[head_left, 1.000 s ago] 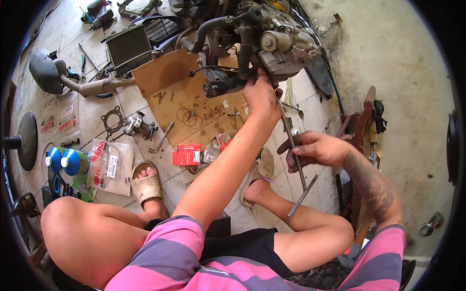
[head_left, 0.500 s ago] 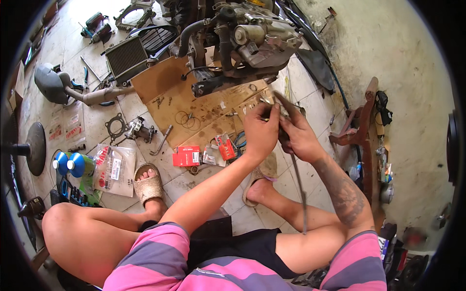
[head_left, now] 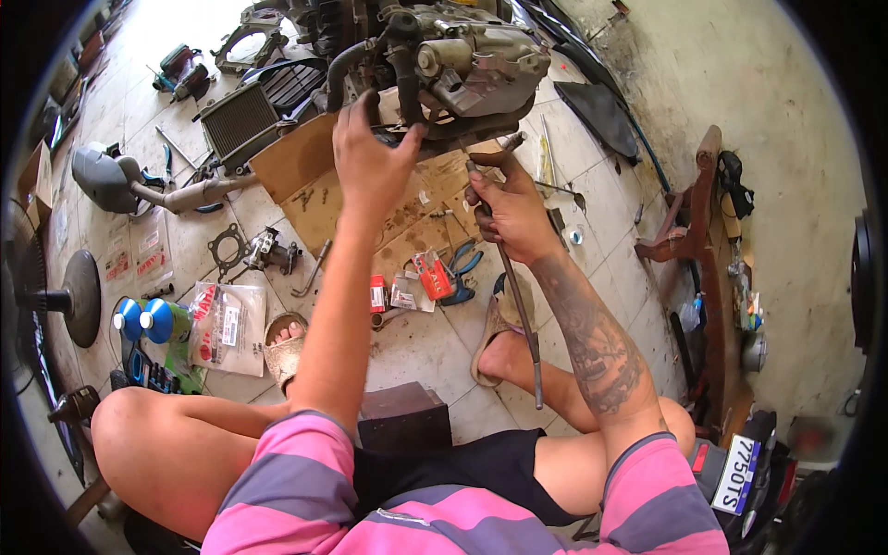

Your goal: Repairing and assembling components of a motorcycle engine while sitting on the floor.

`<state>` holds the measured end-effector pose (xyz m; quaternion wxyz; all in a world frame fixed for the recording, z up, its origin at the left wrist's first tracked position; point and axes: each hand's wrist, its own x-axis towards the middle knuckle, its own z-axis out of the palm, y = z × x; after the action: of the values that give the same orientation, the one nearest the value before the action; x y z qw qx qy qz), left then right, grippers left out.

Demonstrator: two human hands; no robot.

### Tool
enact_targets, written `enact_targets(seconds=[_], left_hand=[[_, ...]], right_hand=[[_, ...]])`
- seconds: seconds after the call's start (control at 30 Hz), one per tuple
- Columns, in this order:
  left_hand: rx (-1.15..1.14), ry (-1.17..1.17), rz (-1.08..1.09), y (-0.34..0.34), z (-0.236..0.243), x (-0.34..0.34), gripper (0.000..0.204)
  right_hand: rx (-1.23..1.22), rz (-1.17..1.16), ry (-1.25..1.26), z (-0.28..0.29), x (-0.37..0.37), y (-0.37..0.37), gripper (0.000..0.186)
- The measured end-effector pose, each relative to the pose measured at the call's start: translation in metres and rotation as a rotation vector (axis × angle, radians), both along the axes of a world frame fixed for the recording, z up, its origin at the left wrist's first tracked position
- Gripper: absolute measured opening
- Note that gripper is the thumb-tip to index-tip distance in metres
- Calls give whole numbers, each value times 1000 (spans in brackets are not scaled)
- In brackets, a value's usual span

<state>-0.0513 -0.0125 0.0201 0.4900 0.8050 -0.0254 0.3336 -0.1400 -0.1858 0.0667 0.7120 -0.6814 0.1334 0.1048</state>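
Observation:
My left hand (head_left: 375, 157) reaches up to the underside of a dirty metal engine (head_left: 481, 65), thumb and fingers apart beside a black rubber hose (head_left: 403, 69); its fingertips are partly obscured. My right hand (head_left: 504, 208) is closed round a long dark metal rod (head_left: 524, 324), which slants from just below the engine down toward my right leg. Beneath the engine lies stained cardboard (head_left: 301, 199) with small parts on it. Below that are small red packets (head_left: 433, 276) and blue-handled pliers (head_left: 465, 277).
A radiator (head_left: 236, 125), exhaust (head_left: 180, 185), throttle body (head_left: 273, 254) and blue-capped bottles (head_left: 157, 321) lie on the tiled floor at left. A dark block (head_left: 404, 416) sits between my legs. A reddish-brown frame (head_left: 703, 213) stands along the wall at right.
My hands were together on the rod half a second ago; now my left hand is up and left at the engine, while my right hand holds the rod, raised closer to the engine.

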Motion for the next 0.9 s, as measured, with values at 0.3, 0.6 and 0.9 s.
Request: enact_targets(seconds=[0.3,0.6,0.9], left_hand=[[-78,382,-578,10,-7,31,56],[195,473,-492,7,44,12,45],[182,841,-374,39,97,6,31]], right_hand=[[-221,10,-238,-22,4,8,27],[-722,25,-558,-21,7,-8,27],[-528,-106,-783,-63,25,-23,24]])
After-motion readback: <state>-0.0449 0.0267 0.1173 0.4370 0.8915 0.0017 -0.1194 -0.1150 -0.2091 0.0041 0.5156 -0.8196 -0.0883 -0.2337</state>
